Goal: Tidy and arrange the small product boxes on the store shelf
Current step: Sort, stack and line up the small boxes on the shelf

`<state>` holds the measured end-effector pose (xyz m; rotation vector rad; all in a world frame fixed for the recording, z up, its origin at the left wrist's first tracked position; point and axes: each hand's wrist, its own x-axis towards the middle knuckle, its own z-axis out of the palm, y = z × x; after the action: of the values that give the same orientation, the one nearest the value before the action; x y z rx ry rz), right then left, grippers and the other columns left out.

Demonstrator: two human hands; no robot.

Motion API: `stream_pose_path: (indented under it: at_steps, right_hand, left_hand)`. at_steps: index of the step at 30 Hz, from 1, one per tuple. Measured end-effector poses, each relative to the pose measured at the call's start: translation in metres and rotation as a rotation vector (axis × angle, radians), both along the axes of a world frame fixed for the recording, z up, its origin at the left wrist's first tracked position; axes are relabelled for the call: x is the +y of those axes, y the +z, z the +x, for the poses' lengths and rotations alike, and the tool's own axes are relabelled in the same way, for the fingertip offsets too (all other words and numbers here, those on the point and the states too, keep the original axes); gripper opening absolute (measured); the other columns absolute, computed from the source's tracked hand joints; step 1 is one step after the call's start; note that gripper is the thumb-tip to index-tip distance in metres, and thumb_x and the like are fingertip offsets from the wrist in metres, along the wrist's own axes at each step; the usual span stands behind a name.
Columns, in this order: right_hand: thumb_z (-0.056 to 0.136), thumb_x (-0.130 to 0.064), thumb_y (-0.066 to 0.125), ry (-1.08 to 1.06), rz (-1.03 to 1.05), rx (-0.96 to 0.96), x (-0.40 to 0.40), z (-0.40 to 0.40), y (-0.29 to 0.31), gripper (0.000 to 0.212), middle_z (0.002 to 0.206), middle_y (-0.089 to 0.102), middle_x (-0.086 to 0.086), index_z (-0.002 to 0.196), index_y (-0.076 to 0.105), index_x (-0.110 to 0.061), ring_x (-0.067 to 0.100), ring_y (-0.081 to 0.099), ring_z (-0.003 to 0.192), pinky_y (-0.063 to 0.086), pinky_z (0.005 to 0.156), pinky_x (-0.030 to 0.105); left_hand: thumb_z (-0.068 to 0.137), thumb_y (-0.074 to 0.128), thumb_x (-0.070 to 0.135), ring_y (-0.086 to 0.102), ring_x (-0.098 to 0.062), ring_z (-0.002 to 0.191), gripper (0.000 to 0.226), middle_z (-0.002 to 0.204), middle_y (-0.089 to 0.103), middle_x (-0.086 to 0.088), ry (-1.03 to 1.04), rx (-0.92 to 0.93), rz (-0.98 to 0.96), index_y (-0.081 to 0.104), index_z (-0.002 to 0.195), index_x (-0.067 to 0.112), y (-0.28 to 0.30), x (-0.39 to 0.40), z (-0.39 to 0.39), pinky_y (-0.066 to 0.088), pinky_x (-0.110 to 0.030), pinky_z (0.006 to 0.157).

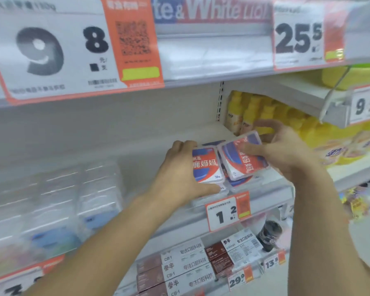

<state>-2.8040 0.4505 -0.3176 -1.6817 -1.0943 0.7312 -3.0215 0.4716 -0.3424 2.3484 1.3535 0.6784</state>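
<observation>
Two small clear-plastic boxes with red, white and blue labels sit at the front edge of the white store shelf (265,195), each topping a short stack. The left box (207,165) lies flat with its label facing up. The left hand (179,167) grips it from the left side, fingertips curled over the far top edge and thumb pressed along the near front edge. The right box (244,157) is tilted, its near end resting on the stack beneath and its far end raised. The right hand (286,150) holds it, thumb lying across the red label and fingers curled behind the far end. The two boxes touch along their inner sides.

Just below them, on the shelf's front rail, hangs an orange-bordered white price tag (228,212) reading 1.2. Toward the left end of the same shelf stand blurred clear-plastic packages with blue contents (77,201). Behind the right hand, at the shelf's right rear corner, stands a row of yellow-capped bottles (252,112). On the shelf below lie brown-and-white flat cartons (186,268) printed with Chinese characters, stacked along the front edge. Above, a large white price sign (51,48) shows 9.8.
</observation>
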Motion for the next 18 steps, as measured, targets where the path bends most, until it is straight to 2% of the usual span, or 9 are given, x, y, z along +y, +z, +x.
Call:
stream_pose_path:
  at_steps: [2,5,7,10,12,14,16,18]
  right_hand:
    - [0.067,-0.014,0.089,-0.101,0.037,-0.042,0.005,-0.001,-0.004,0.060,0.105,0.070,0.011,0.118,0.058,-0.019,0.029,0.071,0.090,0.059,0.080,0.048]
    - [0.084,-0.011,0.075,-0.115,0.084,-0.097,0.009,0.000,-0.008,0.015,0.106,0.073,0.009,0.092,0.067,-0.022,0.023,0.069,0.086,0.057,0.070,0.032]
    - [0.092,-0.004,0.061,-0.072,0.100,-0.143,0.009,0.005,-0.009,0.020,0.105,0.072,0.009,0.089,0.070,-0.023,0.017,0.067,0.079,0.053,0.060,0.024]
    - [0.097,-0.001,0.050,0.094,0.085,-0.241,0.008,0.004,-0.011,0.031,0.112,0.071,0.005,0.101,0.072,-0.021,0.012,0.068,0.087,0.054,0.061,0.013]
    - [0.100,-0.012,0.050,0.137,0.084,-0.264,0.010,0.003,-0.017,0.028,0.124,0.068,0.001,0.114,0.070,-0.025,0.016,0.066,0.107,0.057,0.078,0.020]
    - [0.100,-0.028,0.053,0.088,0.077,-0.267,0.008,0.005,-0.018,0.028,0.129,0.065,0.000,0.126,0.065,-0.024,0.020,0.061,0.119,0.053,0.096,0.038]
    - [0.095,-0.043,0.059,0.050,-0.048,-0.313,0.002,0.010,-0.016,0.040,0.126,0.065,0.001,0.128,0.062,-0.021,0.023,0.061,0.116,0.050,0.098,0.044]
    - [0.086,-0.046,0.069,0.095,-0.222,-0.326,-0.006,0.014,-0.016,0.050,0.121,0.063,0.001,0.129,0.059,-0.022,0.022,0.064,0.101,0.054,0.088,0.040]
  left_hand:
    - [0.057,0.086,0.052,0.047,-0.013,0.114,0.087,0.123,0.046,0.005,-0.041,-0.034,0.003,0.047,0.130,0.026,-0.009,-0.003,-0.002,0.042,-0.022,0.093]
    - [0.063,0.082,0.050,0.042,-0.011,0.122,0.084,0.131,0.042,0.006,-0.064,-0.078,-0.021,0.045,0.135,0.027,-0.020,-0.008,-0.003,0.035,-0.015,0.096]
    - [0.065,0.081,0.049,0.040,-0.008,0.125,0.085,0.136,0.037,0.008,-0.049,-0.113,-0.022,0.042,0.138,0.027,-0.027,-0.011,-0.004,0.032,-0.011,0.096]
    - [0.069,0.079,0.051,0.036,-0.006,0.130,0.086,0.141,0.032,0.010,-0.019,-0.111,0.010,0.037,0.141,0.028,-0.032,-0.015,-0.005,0.031,-0.011,0.098]
    - [0.071,0.075,0.054,0.034,-0.005,0.131,0.084,0.142,0.032,0.011,-0.012,-0.074,0.049,0.035,0.142,0.030,-0.033,-0.017,-0.006,0.028,-0.010,0.096]
    - [0.073,0.073,0.054,0.030,-0.003,0.132,0.082,0.143,0.030,0.012,-0.021,-0.065,0.069,0.035,0.143,0.031,-0.034,-0.017,-0.007,0.024,-0.007,0.096]
    - [0.073,0.073,0.053,0.027,-0.003,0.133,0.082,0.145,0.030,0.012,-0.033,-0.070,0.073,0.036,0.143,0.031,-0.036,-0.017,-0.008,0.022,-0.006,0.096]
    - [0.071,0.074,0.055,0.026,-0.003,0.133,0.084,0.145,0.030,0.013,-0.035,-0.080,0.079,0.037,0.142,0.033,-0.037,-0.017,-0.008,0.022,-0.006,0.096]
